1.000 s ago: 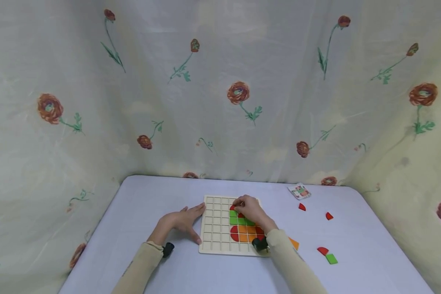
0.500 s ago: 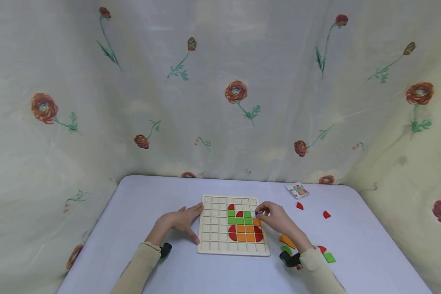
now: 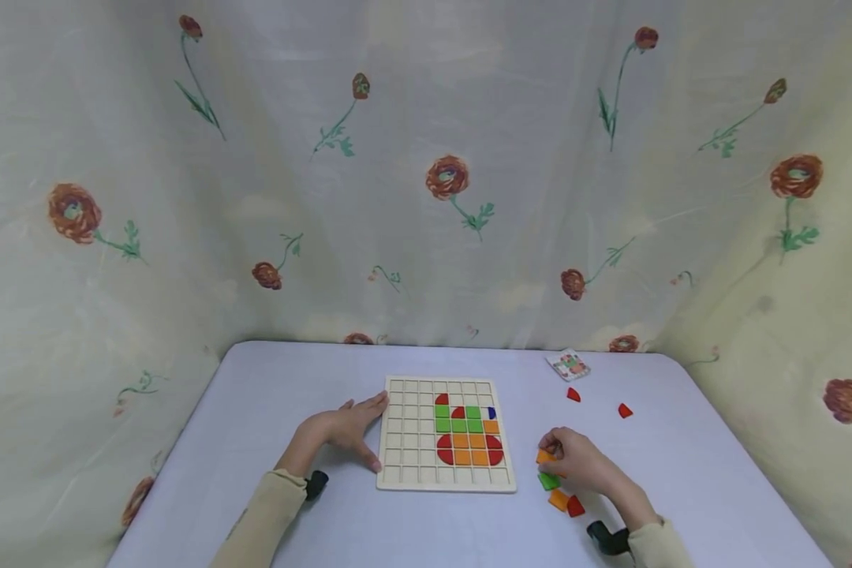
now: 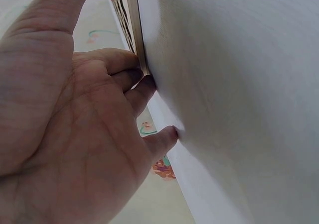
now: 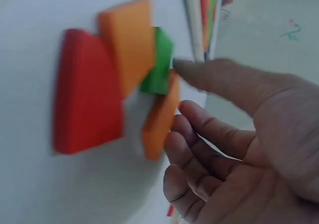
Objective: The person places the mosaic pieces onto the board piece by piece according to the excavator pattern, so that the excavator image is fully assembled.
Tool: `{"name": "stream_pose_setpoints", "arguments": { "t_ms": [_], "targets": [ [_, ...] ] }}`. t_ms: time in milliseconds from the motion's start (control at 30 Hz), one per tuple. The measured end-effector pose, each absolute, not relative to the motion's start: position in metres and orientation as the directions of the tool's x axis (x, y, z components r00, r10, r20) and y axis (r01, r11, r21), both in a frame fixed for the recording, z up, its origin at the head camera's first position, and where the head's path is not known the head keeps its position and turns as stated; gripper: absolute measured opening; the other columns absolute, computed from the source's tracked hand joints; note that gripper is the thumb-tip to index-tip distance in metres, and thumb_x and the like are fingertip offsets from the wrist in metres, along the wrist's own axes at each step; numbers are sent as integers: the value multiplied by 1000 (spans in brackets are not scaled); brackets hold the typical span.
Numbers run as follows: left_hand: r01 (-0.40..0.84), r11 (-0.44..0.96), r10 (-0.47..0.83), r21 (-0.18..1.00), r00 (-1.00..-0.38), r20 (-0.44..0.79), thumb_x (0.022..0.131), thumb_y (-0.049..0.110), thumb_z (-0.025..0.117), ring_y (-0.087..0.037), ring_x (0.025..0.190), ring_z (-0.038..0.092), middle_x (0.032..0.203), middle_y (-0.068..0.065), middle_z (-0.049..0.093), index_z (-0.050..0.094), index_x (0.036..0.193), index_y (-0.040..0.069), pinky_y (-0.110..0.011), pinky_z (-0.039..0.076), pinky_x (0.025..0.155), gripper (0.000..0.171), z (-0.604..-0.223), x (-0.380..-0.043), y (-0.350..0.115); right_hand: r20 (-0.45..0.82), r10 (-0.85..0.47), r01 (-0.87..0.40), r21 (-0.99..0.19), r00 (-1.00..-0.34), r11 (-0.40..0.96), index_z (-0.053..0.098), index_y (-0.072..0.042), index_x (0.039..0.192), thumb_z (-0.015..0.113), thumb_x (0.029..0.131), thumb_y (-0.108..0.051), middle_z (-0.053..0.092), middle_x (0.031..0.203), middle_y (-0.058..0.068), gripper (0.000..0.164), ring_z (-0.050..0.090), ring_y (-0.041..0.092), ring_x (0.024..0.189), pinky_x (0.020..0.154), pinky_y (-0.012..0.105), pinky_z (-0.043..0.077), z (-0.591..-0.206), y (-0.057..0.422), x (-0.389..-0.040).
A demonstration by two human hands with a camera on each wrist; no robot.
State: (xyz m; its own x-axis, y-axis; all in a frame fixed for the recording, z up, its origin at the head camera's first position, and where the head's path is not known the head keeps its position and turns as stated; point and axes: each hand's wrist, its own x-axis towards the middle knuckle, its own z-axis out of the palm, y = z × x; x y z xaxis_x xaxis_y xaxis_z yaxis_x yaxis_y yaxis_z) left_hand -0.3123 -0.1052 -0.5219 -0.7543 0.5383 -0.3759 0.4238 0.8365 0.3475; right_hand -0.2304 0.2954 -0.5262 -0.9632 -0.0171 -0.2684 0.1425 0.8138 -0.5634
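Observation:
A pale wooden grid board (image 3: 401,434) lies on the table, with red, green and orange tiles and a blue piece (image 3: 492,412) set in its right half. My left hand (image 3: 342,432) rests at the board's left side, fingers and thumb spread along the edge; the left wrist view shows fingertips against the board's side (image 4: 135,25). Right of the board, my right hand (image 3: 578,461) pinches an orange tile (image 5: 162,119) between thumb and fingers, low over the table. Close by lie a green tile (image 3: 549,481), another orange tile (image 3: 558,499) and a red rounded tile (image 3: 575,506).
Two red quarter-round pieces, one nearer the card (image 3: 573,395) and one further right (image 3: 625,410), lie toward the back right. A small patterned card (image 3: 569,364) sits near the far edge. A flowered curtain (image 3: 390,197) hangs behind the white table (image 3: 312,521).
The right hand has left the board and moved right and toward me to the loose tiles. The blue piece, in its fingers before, now sits on the board. The left hand stays put.

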Motion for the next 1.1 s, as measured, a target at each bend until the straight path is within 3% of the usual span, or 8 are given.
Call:
{"name": "stream_pose_setpoints", "arguments": {
  "t_ms": [133,433,667,833,1100],
  "targets": [
    [421,835,539,354,-755,-373,65,58,82,-21,151,10,164,-4,6,14,155,9,-50,11,122,123,-524,-313,-106,-271,-18,146,-571,-962,808,62,-5,101,75,83,-11,60,85,3,23,52,16,73,63,25,50,-529,295,-230],
    [422,831,544,362,-752,-372,65,58,81,-21,151,9,164,-4,5,13,156,9,-50,11,122,124,-520,-311,-107,-237,-3,132,-552,-972,823,63,-6,94,76,81,-15,60,81,3,21,53,15,69,62,25,51,-529,296,-235],
    [420,830,544,366,-751,-373,65,58,81,-19,151,9,164,-2,5,12,156,9,-49,12,122,124,-519,-310,-107,-84,-9,46,-636,-996,770,60,-8,101,75,79,-16,58,89,3,28,50,17,77,58,24,44,-523,270,-247],
    [413,835,537,363,-756,-375,64,58,82,-19,151,10,164,-2,6,13,156,10,-49,12,122,124,-521,-311,-106,3,-59,-45,-675,-998,737,61,-9,102,75,79,-17,59,94,2,28,49,17,84,63,23,44,-516,242,-261],
    [409,842,527,352,-763,-374,63,59,82,-18,151,10,164,-1,6,12,156,11,-48,11,122,125,-523,-313,-106,26,-130,-112,-692,-991,713,66,-11,100,74,83,-17,61,92,2,20,52,17,83,65,24,46,-518,208,-301]
  ]
}}
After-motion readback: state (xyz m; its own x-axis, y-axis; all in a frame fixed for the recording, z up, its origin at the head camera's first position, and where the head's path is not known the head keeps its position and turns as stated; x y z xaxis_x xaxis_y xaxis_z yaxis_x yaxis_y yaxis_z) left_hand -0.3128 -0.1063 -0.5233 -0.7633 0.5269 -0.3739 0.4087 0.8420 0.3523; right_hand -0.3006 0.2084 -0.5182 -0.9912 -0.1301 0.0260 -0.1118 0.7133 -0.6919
